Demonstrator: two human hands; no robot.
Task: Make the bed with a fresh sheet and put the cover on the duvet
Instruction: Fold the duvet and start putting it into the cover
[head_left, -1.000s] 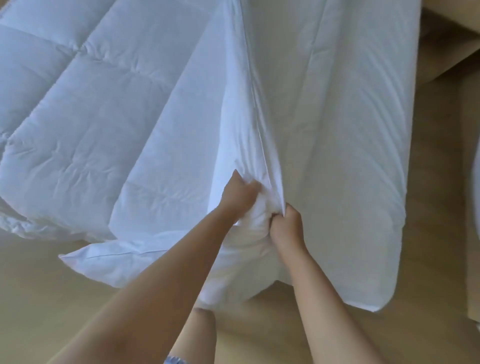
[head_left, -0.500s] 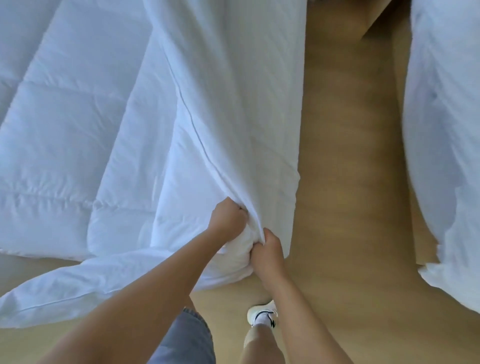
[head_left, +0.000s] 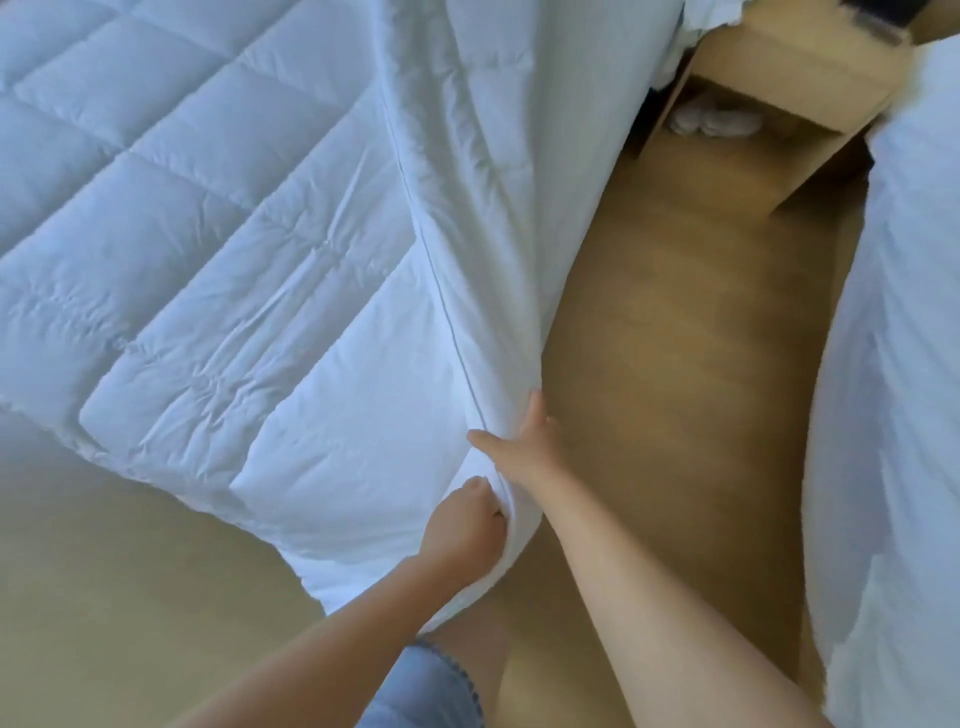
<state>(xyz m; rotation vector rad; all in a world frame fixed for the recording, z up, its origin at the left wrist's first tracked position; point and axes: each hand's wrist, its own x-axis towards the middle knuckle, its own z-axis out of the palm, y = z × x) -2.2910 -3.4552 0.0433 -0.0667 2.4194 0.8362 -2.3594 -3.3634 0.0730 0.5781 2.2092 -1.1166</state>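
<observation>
Corner: left hand (head_left: 464, 525) pinches bunched cover (head_left: 483, 208); right hand (head_left: 525, 446) spread flat just beyond. Risk: duvet (head_left: 182, 260) may slip from the single grip.

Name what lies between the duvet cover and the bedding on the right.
Head view: bare wooden floor beside the duvet cover, nightstand at far end.

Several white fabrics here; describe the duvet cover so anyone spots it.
Start at the quilted duvet filling the upper left. The duvet cover drapes over its right edge toward the wooden floor. Unlike the duvet, it has no stitched squares, just one long seam.
</observation>
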